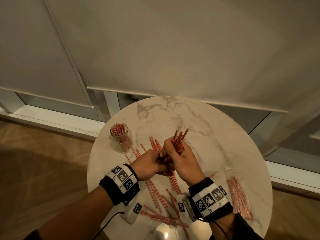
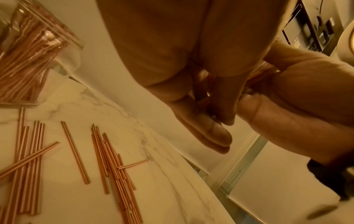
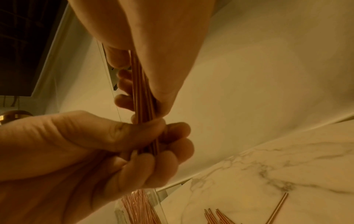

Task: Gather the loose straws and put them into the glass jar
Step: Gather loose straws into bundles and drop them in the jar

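Note:
A bundle of red-and-white straws [image 1: 177, 143] is held above the round marble table [image 1: 207, 129]. My right hand [image 1: 180, 155] grips it around the middle, tips fanning up and to the right. My left hand [image 1: 152, 161] grips the bundle's lower end, its fingers curled round the straws [image 3: 151, 145]. The glass jar [image 1: 120, 137] stands at the table's left with several straws inside, apart from both hands; it also shows in the left wrist view as the jar [image 2: 34, 50]. Many loose straws [image 1: 159, 196] lie scattered on the table beneath my wrists, also seen as loose straws [image 2: 107, 165].
A clear plastic packet of straws [image 1: 239, 196] lies near the table's right edge. Roller blinds [image 1: 155, 49] and a window sill stand behind the table. Wooden floor [image 1: 34, 153] surrounds it on the left.

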A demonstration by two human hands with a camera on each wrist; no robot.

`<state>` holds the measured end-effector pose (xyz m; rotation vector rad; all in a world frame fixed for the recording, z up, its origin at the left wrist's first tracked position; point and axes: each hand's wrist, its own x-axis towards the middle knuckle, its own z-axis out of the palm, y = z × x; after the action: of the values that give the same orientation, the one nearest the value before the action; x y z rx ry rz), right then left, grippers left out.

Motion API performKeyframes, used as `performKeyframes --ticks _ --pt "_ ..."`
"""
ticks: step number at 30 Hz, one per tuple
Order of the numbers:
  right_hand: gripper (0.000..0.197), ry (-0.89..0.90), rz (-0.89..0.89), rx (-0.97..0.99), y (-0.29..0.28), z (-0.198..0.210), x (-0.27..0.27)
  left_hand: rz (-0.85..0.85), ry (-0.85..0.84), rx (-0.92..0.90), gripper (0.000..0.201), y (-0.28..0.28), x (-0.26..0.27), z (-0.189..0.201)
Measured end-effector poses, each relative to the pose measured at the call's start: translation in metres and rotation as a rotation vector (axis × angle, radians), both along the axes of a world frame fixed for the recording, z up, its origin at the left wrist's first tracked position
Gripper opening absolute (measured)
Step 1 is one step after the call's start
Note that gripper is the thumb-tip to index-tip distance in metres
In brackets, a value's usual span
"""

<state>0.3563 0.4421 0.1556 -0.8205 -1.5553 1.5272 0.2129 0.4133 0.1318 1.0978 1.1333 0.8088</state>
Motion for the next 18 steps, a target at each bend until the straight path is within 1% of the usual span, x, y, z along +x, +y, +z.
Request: performKeyframes --ticks 3,6,9,11,13,16,18 --pt "0.029 0.071 0.055 -0.064 -0.001 0.000 0.001 0.033 -0.018 -0.008 0.010 -0.001 0.000 -0.001" --pt "0.023 0.038 0.052 -0.043 -0.002 0.000 0.000 0.064 -0.065 -0.034 0.014 -0.005 0.000 -0.001" --pt "0.025 -0.007 0.046 -0.061 -0.004 0.000 -0.003 0.111 -0.122 -0.054 0.014 -0.011 -0.001 -0.004" --pt "0.027 0.029 0.091 -0.099 -0.006 -0.001 -0.005 0.139 -0.146 -0.065 0.013 -0.014 -0.004 -0.008" --pt "0.026 0.034 0.147 -0.071 -0.007 -0.003 -0.007 0.160 -0.184 -0.080 0.012 -0.017 -0.006 -0.010" --pt "0.022 -0.048 0.183 0.017 -0.006 -0.008 -0.010 0.179 -0.227 -0.083 0.014 -0.023 -0.009 -0.013" --pt "0.024 -0.063 0.198 0.007 -0.006 -0.011 -0.013 0.200 -0.238 -0.090 0.013 -0.028 -0.013 -0.014"
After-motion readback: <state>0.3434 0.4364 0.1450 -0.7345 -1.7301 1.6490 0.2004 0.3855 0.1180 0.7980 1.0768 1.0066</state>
